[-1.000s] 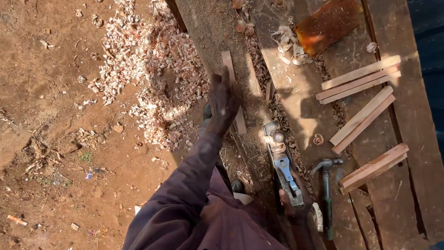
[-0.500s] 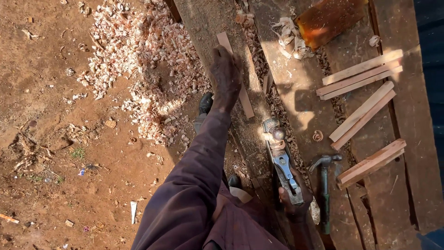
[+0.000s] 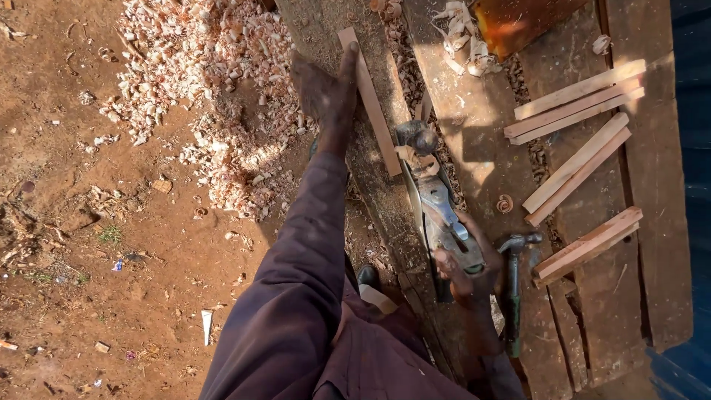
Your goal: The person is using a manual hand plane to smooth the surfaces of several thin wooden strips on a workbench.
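Wood strip (image 3: 369, 96) on rough desk (image 3: 474, 141): our left hand (image 3: 326, 89) touches it, released; right hand (image 3: 463, 270) at five o'clock grasps metal plane (image 3: 437, 207).

Bare bench plank (image 3: 474, 126) lies open between the hand plane (image 3: 433, 200) and the stacked wood strips (image 3: 578, 159); a hammer (image 3: 512, 285) blocks the near end, shavings (image 3: 463, 37) and an orange container (image 3: 518, 22) the far end

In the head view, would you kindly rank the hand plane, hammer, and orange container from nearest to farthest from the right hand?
From the right hand:
1. Hand plane, gripped at its rear.
2. Hammer, just beside the hand on the bench.
3. Orange container, at the bench's far end.
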